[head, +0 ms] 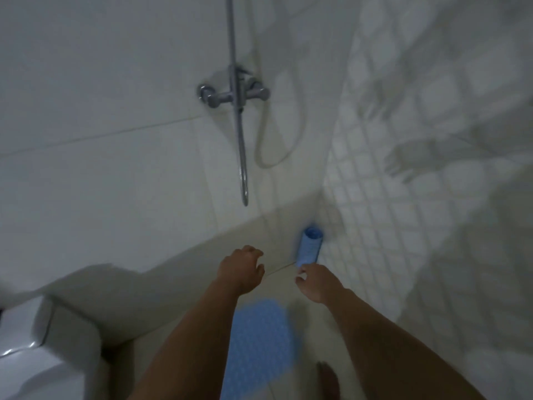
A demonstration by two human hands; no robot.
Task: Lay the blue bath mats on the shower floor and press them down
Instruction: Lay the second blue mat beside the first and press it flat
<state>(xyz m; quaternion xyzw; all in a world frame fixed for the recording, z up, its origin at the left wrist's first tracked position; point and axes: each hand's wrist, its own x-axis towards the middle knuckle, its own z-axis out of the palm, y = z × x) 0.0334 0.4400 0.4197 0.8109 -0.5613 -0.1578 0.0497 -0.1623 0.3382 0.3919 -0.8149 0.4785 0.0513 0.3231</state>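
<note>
A rolled blue bath mat (310, 245) stands upright in the far corner of the shower, leaning against the mosaic wall. My right hand (315, 281) reaches toward its lower end, fingertips touching or almost touching it; the blur hides whether it grips. My left hand (240, 269) hovers to the left of the roll, fingers loosely curled, holding nothing. A second blue mat (259, 342) lies flat on the shower floor (279, 284) between my forearms.
A chrome shower mixer (235, 93) with a hanging hose (243, 168) is on the white tiled wall above. A white toilet (37, 350) stands at the lower left. A bare foot (327, 379) is on the floor beside the flat mat.
</note>
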